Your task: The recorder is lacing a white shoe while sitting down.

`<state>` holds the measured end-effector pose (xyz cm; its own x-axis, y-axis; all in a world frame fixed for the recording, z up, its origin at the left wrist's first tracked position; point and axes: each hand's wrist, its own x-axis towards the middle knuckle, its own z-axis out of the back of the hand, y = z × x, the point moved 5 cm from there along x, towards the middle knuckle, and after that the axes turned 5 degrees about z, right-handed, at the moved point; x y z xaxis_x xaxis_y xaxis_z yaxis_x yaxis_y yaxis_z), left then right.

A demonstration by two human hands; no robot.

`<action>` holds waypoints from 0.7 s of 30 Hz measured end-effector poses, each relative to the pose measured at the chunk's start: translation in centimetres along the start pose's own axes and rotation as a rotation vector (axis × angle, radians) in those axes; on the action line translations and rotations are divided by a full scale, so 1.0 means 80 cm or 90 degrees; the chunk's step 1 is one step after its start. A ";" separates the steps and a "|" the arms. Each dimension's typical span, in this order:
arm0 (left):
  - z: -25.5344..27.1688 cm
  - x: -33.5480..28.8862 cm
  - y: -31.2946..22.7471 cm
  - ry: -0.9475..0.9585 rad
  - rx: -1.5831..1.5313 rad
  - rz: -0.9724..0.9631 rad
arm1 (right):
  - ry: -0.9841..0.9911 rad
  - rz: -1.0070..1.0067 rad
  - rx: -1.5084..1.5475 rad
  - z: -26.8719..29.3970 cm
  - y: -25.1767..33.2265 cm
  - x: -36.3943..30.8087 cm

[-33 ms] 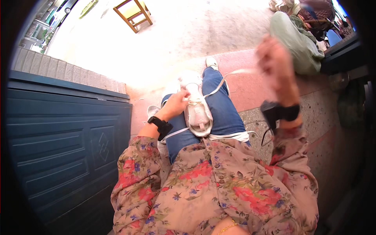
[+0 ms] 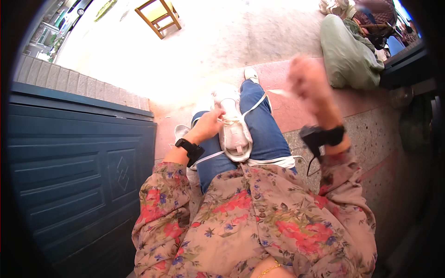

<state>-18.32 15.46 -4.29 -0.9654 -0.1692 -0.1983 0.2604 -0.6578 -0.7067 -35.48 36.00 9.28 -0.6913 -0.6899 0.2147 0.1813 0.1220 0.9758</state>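
A white and pale pink sneaker (image 2: 235,135) lies across my lap, between my jeans-covered thighs, its heel toward me. My left hand (image 2: 209,124) is closed at the sneaker's left edge, fingertips on it by the lace holes. From the sneaker a white shoelace (image 2: 254,107) runs right over my thigh and up to my right hand (image 2: 309,81). That hand is raised off to the right and blurred, its fingers curled round the lace's end. More white laces (image 2: 278,162) are bunched on my right thigh, near my waist.
On the left stands a dark blue panelled door (image 2: 79,162). A wooden chair (image 2: 157,18) is on the bright ground ahead. To the right is a person's leg in pale green trousers (image 2: 345,55). Another pale shoe (image 2: 181,131) shows beside my left leg.
My right hand has moved left and a little down, toward the sneaker, and the lace hangs slacker. My left hand and the sneaker have stayed in place.
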 end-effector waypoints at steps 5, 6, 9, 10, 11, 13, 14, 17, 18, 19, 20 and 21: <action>-0.010 -0.001 0.020 -0.008 0.107 -0.014 | 0.208 -0.290 0.049 -0.156 -0.155 -0.095; -0.007 -0.004 0.023 -0.047 0.126 -0.042 | 0.245 -0.330 0.026 -0.174 -0.173 -0.109; -0.002 -0.010 0.037 0.017 -0.091 0.090 | 0.259 -0.344 -0.084 -0.203 -0.194 -0.115; 0.006 -0.011 0.025 0.018 -0.092 0.089 | 0.189 -0.294 -0.123 -0.201 -0.190 -0.108; 0.012 -0.013 0.022 0.049 -0.222 0.193 | 0.120 -0.243 -0.161 -0.198 -0.186 -0.102; 0.015 -0.015 0.022 0.079 -0.351 0.297 | 0.125 -0.259 -0.177 -0.206 -0.191 -0.098; 0.016 -0.015 0.024 0.077 -0.385 0.313 | 0.082 -0.206 -0.280 -0.209 -0.199 -0.097; 0.016 -0.020 0.029 0.073 -0.436 0.337 | 0.069 -0.141 -0.415 -0.217 -0.191 -0.091; 0.013 -0.021 0.029 0.074 -0.453 0.341 | 0.096 -0.131 -0.452 -0.219 -0.188 -0.090; 0.011 -0.022 0.030 0.075 -0.453 0.341 | 0.096 -0.132 -0.452 -0.220 -0.188 -0.090; 0.009 -0.022 0.032 0.067 -0.457 0.347 | 0.134 -0.104 -0.515 -0.224 -0.187 -0.089; 0.008 -0.023 0.034 0.057 -0.461 0.353 | 0.173 -0.074 -0.578 -0.228 -0.184 -0.088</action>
<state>-15.87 13.46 -5.41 -0.7037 -0.2455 -0.6667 0.6587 0.1264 -0.7417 -20.54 26.04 -7.30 -0.5736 -0.8190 -0.0108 0.6738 -0.4793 0.5623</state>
